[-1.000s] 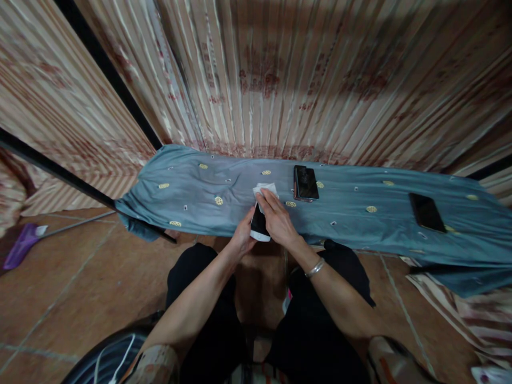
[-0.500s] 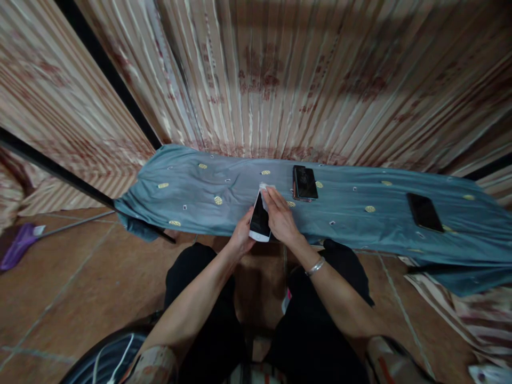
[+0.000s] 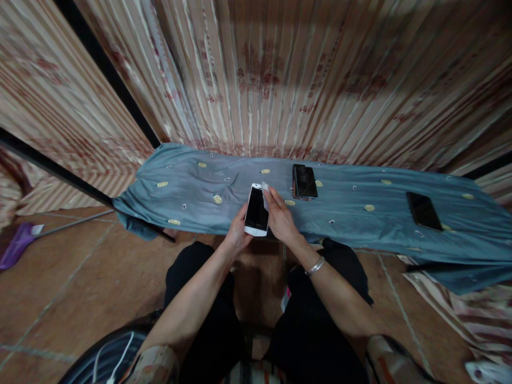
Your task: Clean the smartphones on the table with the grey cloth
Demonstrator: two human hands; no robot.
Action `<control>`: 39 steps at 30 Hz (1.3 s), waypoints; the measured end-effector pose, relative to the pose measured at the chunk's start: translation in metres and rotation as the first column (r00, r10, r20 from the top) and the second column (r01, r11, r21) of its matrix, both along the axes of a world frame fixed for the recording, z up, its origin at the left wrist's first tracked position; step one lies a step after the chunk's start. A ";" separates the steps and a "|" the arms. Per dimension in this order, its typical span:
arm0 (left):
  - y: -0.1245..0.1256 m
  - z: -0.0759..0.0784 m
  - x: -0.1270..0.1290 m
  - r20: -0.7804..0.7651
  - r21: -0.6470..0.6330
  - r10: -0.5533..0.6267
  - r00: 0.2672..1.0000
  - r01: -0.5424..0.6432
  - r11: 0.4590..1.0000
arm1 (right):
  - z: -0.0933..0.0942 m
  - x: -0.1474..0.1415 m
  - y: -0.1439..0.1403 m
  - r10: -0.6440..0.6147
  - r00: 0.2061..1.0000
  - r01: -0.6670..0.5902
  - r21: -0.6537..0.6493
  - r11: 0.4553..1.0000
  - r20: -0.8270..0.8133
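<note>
A white smartphone (image 3: 256,210) with a dark screen is gripped by its left edge in my left hand (image 3: 238,230), above the front edge of the cloth-covered bench. My right hand (image 3: 281,216) is at the phone's right edge, fingers together. Between its fingertips and the phone's top right corner is a small whitish wipe or tissue (image 3: 264,186), mostly hidden by the fingers. A silver bracelet circles my right wrist. Beyond my right hand, a small stack of dark phones (image 3: 305,182) lies on the cloth.
The blue-grey patterned cloth (image 3: 200,197) covers a long narrow bench. Another black phone (image 3: 424,212) lies on its right part. Striped curtains (image 3: 272,80) hang behind. Black poles (image 3: 108,74) slant at the left, and a purple broom head (image 3: 20,245) rests on the tiled floor.
The phone has turned so its screen faces up more fully. My right fingers have shifted from across its top to its right edge, with the whitish wipe still in them.
</note>
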State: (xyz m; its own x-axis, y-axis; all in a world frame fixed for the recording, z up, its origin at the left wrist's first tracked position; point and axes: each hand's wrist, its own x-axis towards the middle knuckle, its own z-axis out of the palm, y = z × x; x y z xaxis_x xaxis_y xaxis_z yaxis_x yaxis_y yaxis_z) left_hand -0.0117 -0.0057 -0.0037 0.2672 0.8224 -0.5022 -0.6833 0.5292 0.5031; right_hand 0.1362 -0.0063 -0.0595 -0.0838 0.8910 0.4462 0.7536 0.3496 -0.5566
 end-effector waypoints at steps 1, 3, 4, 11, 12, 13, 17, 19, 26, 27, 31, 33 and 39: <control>0.002 -0.002 -0.001 0.005 0.001 0.009 1.000 -0.009 1.000 | 0.000 -0.001 -0.001 0.005 1.000 -0.005 0.005 1.000 -0.002; 0.005 -0.005 -0.004 -0.002 -0.010 0.023 1.000 -0.023 1.000 | -0.001 -0.003 -0.002 0.020 1.000 -0.020 0.012 1.000 -0.004; 0.007 -0.005 -0.004 -0.004 -0.020 0.029 1.000 -0.029 0.999 | -0.002 -0.005 -0.003 0.029 1.000 -0.029 0.015 0.999 -0.005; 0.016 -0.007 -0.012 0.017 0.005 0.061 0.998 -0.061 0.998 | -0.007 -0.019 -0.014 0.077 0.997 -0.076 0.044 0.996 -0.011; 0.018 -0.007 -0.013 0.012 0.012 0.061 0.998 -0.061 0.998 | -0.008 -0.021 -0.016 0.089 0.996 -0.088 0.051 0.995 -0.014; 0.019 -0.007 -0.015 0.009 0.014 0.060 0.998 -0.060 0.998 | -0.010 -0.023 -0.018 0.103 0.995 -0.102 0.059 0.993 -0.017; 0.024 -0.007 -0.021 0.030 0.001 0.088 0.996 -0.088 0.996 | -0.016 -0.028 -0.025 0.164 0.986 -0.161 0.097 0.982 -0.027; 0.026 -0.007 -0.022 0.038 0.000 0.108 0.993 -0.108 0.994 | -0.019 -0.030 -0.028 0.179 0.983 -0.176 0.103 0.979 -0.027; 0.034 -0.011 -0.029 0.053 0.020 0.153 0.987 -0.154 0.988 | -0.020 -0.035 -0.036 0.202 0.979 -0.202 0.154 0.967 0.016; 0.036 -0.013 -0.030 0.050 0.027 0.161 0.986 -0.162 0.986 | -0.018 -0.034 -0.036 0.205 0.978 -0.207 0.159 0.965 0.030; 0.038 -0.017 -0.030 0.053 0.054 0.168 0.984 -0.171 0.984 | -0.007 -0.029 -0.036 0.200 0.975 -0.213 0.161 0.964 0.093; 0.037 -0.016 -0.028 0.060 0.048 0.154 0.986 -0.157 0.986 | -0.001 -0.027 -0.035 0.178 0.976 -0.198 0.172 0.965 0.124; 0.031 -0.010 -0.024 0.066 0.003 0.125 0.990 -0.125 0.992 | 0.009 -0.030 -0.034 0.157 0.971 -0.195 0.218 0.956 0.183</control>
